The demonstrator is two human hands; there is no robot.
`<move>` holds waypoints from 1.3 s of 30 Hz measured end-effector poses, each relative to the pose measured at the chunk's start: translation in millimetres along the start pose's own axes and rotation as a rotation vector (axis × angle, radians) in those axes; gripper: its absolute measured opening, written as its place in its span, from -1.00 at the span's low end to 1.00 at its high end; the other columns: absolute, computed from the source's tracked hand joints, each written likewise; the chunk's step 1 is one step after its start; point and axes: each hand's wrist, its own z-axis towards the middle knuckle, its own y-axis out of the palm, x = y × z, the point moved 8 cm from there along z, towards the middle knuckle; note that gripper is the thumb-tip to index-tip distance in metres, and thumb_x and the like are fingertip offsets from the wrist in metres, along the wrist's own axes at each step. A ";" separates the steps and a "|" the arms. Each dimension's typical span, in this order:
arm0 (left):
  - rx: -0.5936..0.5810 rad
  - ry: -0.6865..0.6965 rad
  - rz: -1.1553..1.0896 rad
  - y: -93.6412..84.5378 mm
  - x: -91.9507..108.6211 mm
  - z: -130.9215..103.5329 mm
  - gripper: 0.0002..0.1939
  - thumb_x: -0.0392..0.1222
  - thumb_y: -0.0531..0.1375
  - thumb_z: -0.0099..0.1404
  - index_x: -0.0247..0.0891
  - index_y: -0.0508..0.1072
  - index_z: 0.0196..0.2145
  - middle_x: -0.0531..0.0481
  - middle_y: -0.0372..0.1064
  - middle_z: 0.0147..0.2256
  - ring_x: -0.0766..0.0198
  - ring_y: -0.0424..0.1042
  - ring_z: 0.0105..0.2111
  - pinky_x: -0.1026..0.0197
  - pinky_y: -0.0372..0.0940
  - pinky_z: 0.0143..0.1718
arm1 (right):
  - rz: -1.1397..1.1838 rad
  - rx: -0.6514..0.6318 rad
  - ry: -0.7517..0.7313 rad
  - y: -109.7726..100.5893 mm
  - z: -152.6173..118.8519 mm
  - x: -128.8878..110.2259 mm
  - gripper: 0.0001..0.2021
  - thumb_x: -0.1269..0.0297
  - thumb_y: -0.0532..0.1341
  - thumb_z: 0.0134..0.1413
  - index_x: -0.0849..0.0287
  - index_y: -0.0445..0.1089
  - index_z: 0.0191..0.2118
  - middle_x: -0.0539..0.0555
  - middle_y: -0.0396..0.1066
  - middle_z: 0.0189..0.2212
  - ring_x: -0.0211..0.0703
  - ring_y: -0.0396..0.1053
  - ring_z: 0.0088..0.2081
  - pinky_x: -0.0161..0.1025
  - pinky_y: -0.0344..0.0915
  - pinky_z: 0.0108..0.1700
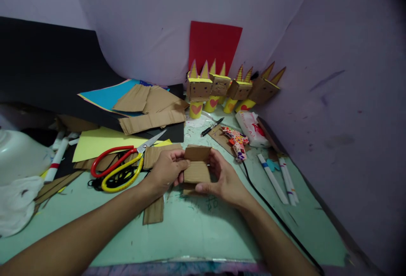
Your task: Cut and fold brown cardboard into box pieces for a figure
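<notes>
A small folded cardboard box (pixel 197 172) with open flaps is held between both hands over the green table (pixel 190 233). My left hand (pixel 168 168) pinches its left side, thumb on the inner edge. My right hand (pixel 224 178) wraps round its right side, with the thumb at the lower flap and the fingers behind the far corner. Just below and left of the box, a cardboard strip (pixel 153 211) lies on the table. Scissors (pixel 139 155) with one red and one yellow handle rest left of my left hand, on black cord.
Several cardboard figures (pixel 199 89) with pointed ears stand at the back before a red sheet (pixel 214 45). Cardboard pieces (pixel 152 119) lie back left. A patterned glue gun (pixel 236 140), its black cable (pixel 272 206), a pen (pixel 212 127) and markers (pixel 273 178) are at right.
</notes>
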 end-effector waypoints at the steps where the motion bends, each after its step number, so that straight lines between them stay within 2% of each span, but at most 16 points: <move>1: -0.006 0.000 -0.003 1.0 1.1 0.0 -0.80 -0.29 0.14 0.00 -0.37 0.44 -0.35 0.23 0.12 -0.81 0.48 0.04 -0.85 0.46 -0.04 -0.88 | 0.016 0.012 -0.007 -0.3 0.2 -1.0 -0.36 0.41 0.44 -0.40 0.10 0.26 -0.06 0.08 0.39 -0.15 -0.02 0.33 -0.08 -0.10 0.24 0.00; 4: -0.038 0.021 -0.020 2.3 9.8 -1.0 -0.74 -0.24 0.16 0.03 -0.39 0.43 -0.28 0.19 0.18 -0.77 0.47 0.08 -0.83 0.44 0.00 -0.85 | 0.119 0.052 -0.003 -4.6 2.2 -2.5 -0.42 0.42 0.44 -0.41 0.11 0.29 -0.13 0.08 0.42 -0.19 -0.01 0.35 -0.08 -0.10 0.26 -0.01; 6: -0.034 0.097 -0.010 -3.7 23.1 -2.1 -0.68 -0.18 0.17 0.07 -0.37 0.41 -0.20 0.12 0.30 -0.66 0.46 0.15 -0.78 0.42 0.06 -0.79 | 0.172 0.148 -0.007 -17.6 3.8 -3.7 -0.43 0.41 0.44 -0.43 0.11 0.30 -0.16 0.08 0.43 -0.20 -0.02 0.36 -0.09 -0.11 0.28 -0.02; 8: 0.051 0.210 0.071 -19.6 39.0 -3.5 -0.67 -0.14 0.19 0.08 -0.34 0.41 -0.20 0.06 0.37 -0.55 0.44 0.21 -0.71 0.39 0.12 -0.73 | 0.197 0.336 -0.033 -40.8 2.4 -5.5 -0.42 0.39 0.44 -0.44 0.11 0.29 -0.15 0.08 0.42 -0.15 -0.04 0.36 -0.07 -0.13 0.25 0.01; 11: 0.279 0.392 0.347 -49.8 61.7 -8.5 -0.81 -0.17 0.20 0.08 -0.27 0.47 -0.32 0.04 0.38 -0.51 0.38 0.24 -0.62 0.36 0.14 -0.64 | 0.217 0.596 -0.098 -72.0 -5.6 -8.4 -0.40 0.36 0.42 -0.40 0.14 0.28 -0.10 0.11 0.38 -0.07 -0.07 0.32 -0.01 -0.16 0.21 0.05; 14: 0.378 0.534 0.571 -59.4 75.5 -14.1 -0.87 -0.19 0.18 0.09 -0.20 0.51 -0.39 0.03 0.42 -0.50 0.29 0.31 -0.54 0.31 0.15 -0.54 | 0.216 0.696 -0.149 -83.9 -10.7 -10.2 -0.39 0.36 0.42 -0.40 0.15 0.26 -0.09 0.13 0.39 -0.07 -0.06 0.34 -0.02 -0.16 0.25 0.02; 16: 0.328 0.506 0.717 -50.6 73.2 -12.9 -0.86 -0.16 0.16 0.11 -0.20 0.51 -0.48 0.02 0.42 -0.55 0.24 0.34 -0.54 0.28 0.13 -0.52 | 0.212 0.721 -0.154 -85.3 -11.9 -10.0 -0.38 0.37 0.42 -0.41 0.14 0.25 -0.09 0.13 0.39 -0.08 -0.06 0.35 -0.03 -0.17 0.27 -0.01; 19: 0.206 0.345 1.111 -22.1 56.9 -9.9 -0.60 0.04 0.10 0.16 -0.24 0.43 -0.69 -0.06 0.34 -0.67 0.13 0.34 -0.58 0.21 0.08 -0.53 | 0.215 0.758 -0.115 -85.4 -12.6 -6.2 -0.38 0.38 0.43 -0.46 0.12 0.25 -0.12 0.13 0.39 -0.08 -0.07 0.37 -0.08 -0.19 0.30 -0.06; 20: 0.178 0.300 1.240 -11.9 51.3 -10.1 -0.54 0.13 0.07 0.15 -0.25 0.43 -0.69 -0.12 0.35 -0.65 0.05 0.37 -0.55 0.18 0.10 -0.51 | 0.220 0.766 -0.097 -85.2 -12.5 -4.2 -0.38 0.38 0.43 -0.47 0.12 0.25 -0.13 0.13 0.39 -0.08 -0.07 0.38 -0.09 -0.20 0.32 -0.08; 21: 0.173 0.270 1.328 -3.2 47.4 -10.9 -0.51 0.20 0.05 0.14 -0.27 0.46 -0.62 -0.20 0.39 -0.60 -0.04 0.40 -0.50 0.14 0.12 -0.49 | 0.228 0.773 -0.081 -85.0 -12.2 -2.1 -0.38 0.38 0.44 -0.49 0.11 0.24 -0.15 0.12 0.39 -0.09 -0.07 0.39 -0.11 -0.20 0.33 -0.10; 23: 0.173 0.235 1.397 11.0 42.1 -12.2 -0.49 0.20 0.06 0.13 -0.35 0.48 -0.33 -0.32 0.45 -0.48 -0.18 0.43 -0.41 0.06 0.17 -0.44 | 0.243 0.764 -0.051 -82.9 -10.5 2.0 -0.37 0.39 0.44 -0.52 0.10 0.24 -0.17 0.09 0.39 -0.11 -0.08 0.40 -0.13 -0.21 0.34 -0.12; 25: 0.172 0.218 1.379 18.6 39.0 -12.2 -0.42 0.10 0.08 0.15 -0.42 0.33 -0.03 -0.37 0.46 -0.38 -0.25 0.43 -0.35 0.00 0.19 -0.39 | 0.259 0.730 -0.036 -79.0 -7.8 4.6 -0.37 0.40 0.44 -0.53 0.09 0.23 -0.18 0.06 0.39 -0.14 -0.10 0.40 -0.14 -0.21 0.34 -0.12; 28: 0.116 0.219 1.304 18.2 36.1 -9.1 -0.41 -0.08 0.08 0.17 -0.38 0.15 0.12 -0.34 0.46 -0.31 -0.22 0.43 -0.27 -0.01 0.20 -0.33 | 0.281 0.674 -0.021 -72.8 -4.5 6.6 -0.37 0.40 0.44 -0.50 0.08 0.21 -0.17 0.05 0.40 -0.16 -0.10 0.40 -0.16 -0.19 0.34 -0.13; 32: 0.048 0.254 1.204 5.1 39.7 -4.3 -0.71 -0.22 0.05 0.17 -0.21 0.39 -0.14 -0.18 0.47 -0.30 -0.03 0.43 -0.25 0.12 0.19 -0.33 | 0.319 0.677 0.003 -72.2 -4.5 11.2 -0.39 0.43 0.42 -0.46 0.09 0.21 -0.15 0.05 0.41 -0.15 -0.10 0.41 -0.17 -0.17 0.33 -0.11; 35: 0.073 0.229 1.245 -2.8 41.5 -4.4 -0.81 -0.09 0.08 0.16 -0.21 0.41 -0.36 -0.15 0.46 -0.37 -0.08 0.42 -0.30 0.11 0.16 -0.38 | 0.320 0.667 -0.023 -73.0 -4.2 14.4 -0.47 0.41 0.37 -0.35 0.09 0.24 -0.14 0.06 0.41 -0.14 -0.10 0.41 -0.16 -0.16 0.32 -0.11; 39: 0.019 0.195 1.372 4.5 32.9 -11.9 -0.72 0.03 0.09 0.15 -0.23 0.37 -0.33 -0.19 0.46 -0.37 -0.17 0.42 -0.30 0.05 0.17 -0.39 | 0.257 0.630 -0.072 -71.4 -2.4 15.9 -0.58 0.37 0.30 -0.20 0.10 0.29 -0.11 0.06 0.39 -0.10 -0.11 0.34 -0.06 -0.17 0.25 -0.02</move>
